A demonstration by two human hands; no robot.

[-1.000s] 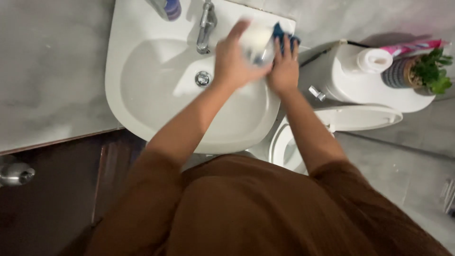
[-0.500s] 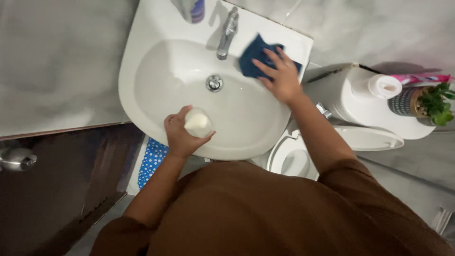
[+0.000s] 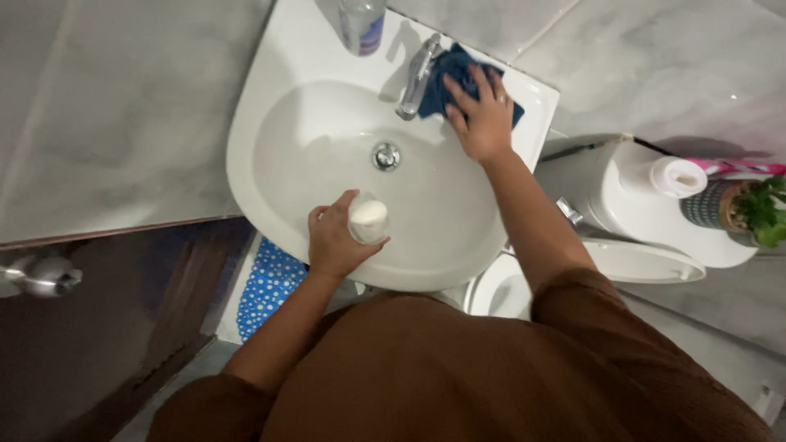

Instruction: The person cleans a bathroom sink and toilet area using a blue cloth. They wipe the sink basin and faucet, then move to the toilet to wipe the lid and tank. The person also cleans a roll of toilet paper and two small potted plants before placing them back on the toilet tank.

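Standing at the basin: a person in a brown top leans over a white sink, both arms out in front.
Left hand: closest to the body, over the near rim of the sink; its fingers are curled round a small white-topped container, gripping it from the left side.
Container: held upright, above the near part of the bowl, well apart from the drain.
Floor mat: blue with white dots, showing under the sink's near edge, beside the left forearm.
Drain: a metal ring in the middle of the bowl, between the two hands.
Right hand: reaching farther, at the back right of the sink; fingers spread flat, pressing down on a dark blue cloth.
Cloth: bunched on the back ledge, touching the right side of the chrome tap.
Bottle: clear with a blue label, standing on the back ledge left of the tap.
Toilet: white, just right of the sink, its lid closed.
Cistern top: a roll of paper and a small potted plant sit there.
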